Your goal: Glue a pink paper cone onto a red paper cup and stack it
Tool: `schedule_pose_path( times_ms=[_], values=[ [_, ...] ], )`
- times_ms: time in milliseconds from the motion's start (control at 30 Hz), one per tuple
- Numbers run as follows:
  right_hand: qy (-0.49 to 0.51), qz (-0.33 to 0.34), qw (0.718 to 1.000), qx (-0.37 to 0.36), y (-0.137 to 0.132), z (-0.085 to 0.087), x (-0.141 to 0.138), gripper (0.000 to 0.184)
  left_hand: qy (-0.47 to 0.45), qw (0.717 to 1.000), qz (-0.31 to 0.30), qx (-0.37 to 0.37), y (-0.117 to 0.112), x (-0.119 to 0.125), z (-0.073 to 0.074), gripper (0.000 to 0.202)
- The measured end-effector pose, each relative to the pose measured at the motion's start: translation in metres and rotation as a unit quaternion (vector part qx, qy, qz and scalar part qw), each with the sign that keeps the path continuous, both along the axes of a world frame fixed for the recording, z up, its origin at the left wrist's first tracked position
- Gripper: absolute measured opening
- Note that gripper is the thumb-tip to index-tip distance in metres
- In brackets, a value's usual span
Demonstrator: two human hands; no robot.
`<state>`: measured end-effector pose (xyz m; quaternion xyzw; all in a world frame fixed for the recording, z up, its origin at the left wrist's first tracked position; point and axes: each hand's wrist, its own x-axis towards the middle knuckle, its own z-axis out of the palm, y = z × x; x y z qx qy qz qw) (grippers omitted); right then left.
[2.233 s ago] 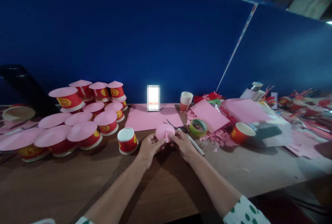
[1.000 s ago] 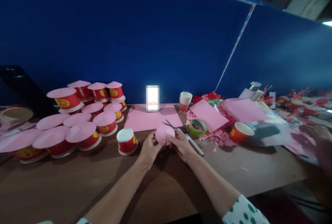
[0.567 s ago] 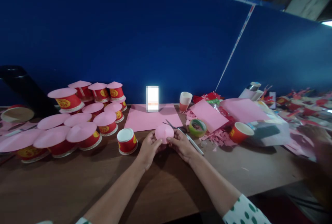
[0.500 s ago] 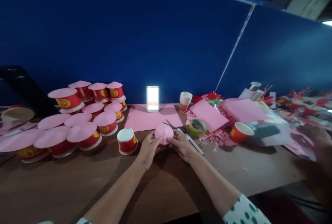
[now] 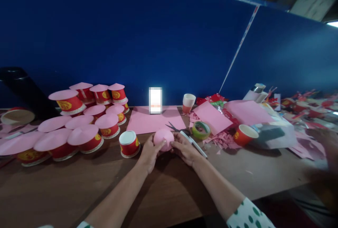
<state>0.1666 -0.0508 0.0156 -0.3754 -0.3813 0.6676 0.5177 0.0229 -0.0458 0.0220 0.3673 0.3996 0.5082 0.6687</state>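
Between my two hands is a round pink paper cone (image 5: 163, 137), its shallow point facing up toward me. My left hand (image 5: 149, 152) grips its left side with the thumb on top. My right hand (image 5: 185, 149) pinches its lower right edge, and the fingers beneath are partly hidden. Left of my hands, an upside-down red paper cup (image 5: 129, 144) with a pale base stands on the table. Scissors (image 5: 178, 129) with open blades lie just beyond my right hand, beside a white cutter-like stick (image 5: 194, 145) and a roll of tape (image 5: 201, 130).
Several red cups topped with pink cones (image 5: 84, 137) crowd the left. Behind my hands lies a pink sheet (image 5: 142, 120) with a bright blurred screen (image 5: 155, 100). Pink paper (image 5: 211, 117), scraps (image 5: 224, 140) and a tipped cup (image 5: 245, 134) are at right, near another person's blurred hand (image 5: 320, 143).
The pink cone has turned and shifted slightly left and down in my hands. My left thumb now lies further over it. The other person's hand at right has moved a little.
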Motion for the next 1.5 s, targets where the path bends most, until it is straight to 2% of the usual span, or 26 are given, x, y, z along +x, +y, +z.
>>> schedule_pose_path(
  times_ms=[300, 567, 733, 833, 967, 1033, 1100, 1200, 1367, 1500],
  values=[
    [-0.050, 0.018, 0.998, 0.039, -0.001, -0.003, -0.001, 0.043, 0.040, 0.998, 0.032, 0.041, 0.002, -0.001, -0.007, 0.063],
    [-0.009, 0.043, 0.999, 0.022, -0.001, -0.001, 0.001, 0.048, 0.025, 0.998, 0.045, 0.030, 0.004, -0.001, -0.008, 0.064],
    [0.007, 0.002, 1.000, 0.013, 0.000, -0.001, -0.001, 0.048, 0.040, 0.997, 0.056, 0.033, 0.003, -0.002, -0.010, 0.067],
    [0.023, -0.035, 0.999, 0.005, 0.000, 0.001, 0.000, 0.050, 0.027, 0.999, 0.024, 0.023, -0.001, -0.003, -0.004, 0.069],
    [0.030, -0.070, 0.997, 0.017, -0.001, 0.005, 0.006, 0.052, 0.019, 0.997, -0.071, 0.017, -0.008, -0.004, 0.009, 0.064],
    [0.010, -0.054, 0.998, 0.038, -0.002, 0.008, 0.010, 0.053, 0.019, 0.997, -0.075, 0.007, -0.009, -0.006, 0.013, 0.059],
    [-0.020, -0.009, 0.998, 0.059, -0.004, 0.010, 0.013, 0.052, 0.026, 0.998, -0.063, 0.009, -0.006, -0.008, 0.012, 0.057],
    [-0.058, 0.048, 0.994, 0.077, -0.006, 0.013, 0.015, 0.050, 0.079, 0.993, -0.071, 0.056, 0.001, -0.013, 0.007, 0.053],
    [-0.075, 0.061, 0.992, 0.084, -0.006, 0.013, 0.016, 0.051, 0.158, 0.976, -0.100, 0.114, 0.003, -0.016, 0.002, 0.046],
    [-0.072, 0.050, 0.993, 0.075, -0.006, 0.013, 0.016, 0.051, 0.148, 0.979, -0.090, 0.106, 0.000, -0.013, 0.002, 0.044]
  ],
)
